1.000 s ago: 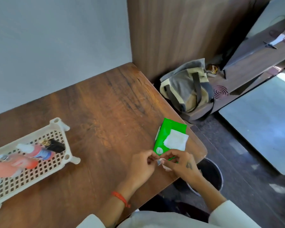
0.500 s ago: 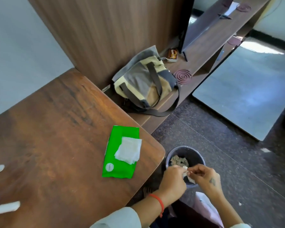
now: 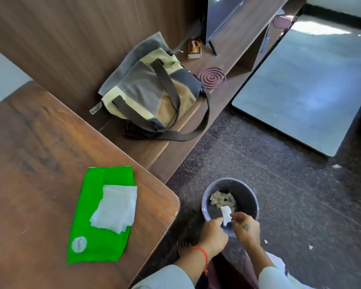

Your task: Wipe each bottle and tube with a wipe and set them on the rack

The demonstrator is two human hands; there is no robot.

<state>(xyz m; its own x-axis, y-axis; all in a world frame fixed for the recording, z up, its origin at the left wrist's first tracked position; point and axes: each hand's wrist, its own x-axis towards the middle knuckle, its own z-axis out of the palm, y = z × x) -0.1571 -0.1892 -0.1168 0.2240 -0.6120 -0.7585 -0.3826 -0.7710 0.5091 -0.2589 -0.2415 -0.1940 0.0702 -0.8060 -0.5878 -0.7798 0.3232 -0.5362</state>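
On the left of the scene, a dark brown wooden table with a rounded corner [image 3: 40, 163] fills most of the near view. Farther off, against a wood-panelled wall, a grey and beige canvas bag with dark straps [image 3: 152, 94] sits on a low wooden ledge [image 3: 171, 151], with a pink spiral coil [image 3: 212, 78] just right of it. On the table near its right edge lies a flat green plastic pack of wipes [image 3: 98, 243], and a fresh white folded wipe [image 3: 115, 207] rests on top of it. On the dark speckled floor, right of the table, stands a round grey waste bin [image 3: 246, 195] holding crumpled greyish scraps. Over the bin's near rim, the left hand [image 3: 213, 233] and the right hand [image 3: 247, 228] together pinch a small crumpled white used wipe [image 3: 226, 213] between fingertips. No bottles, tubes or rack are in view.

The used wipe looks very light, limp and damp, likely to cling to fingers, so a fingertip pinch suits it. The fresh wipe is equally soft and is probably best lifted by a corner.
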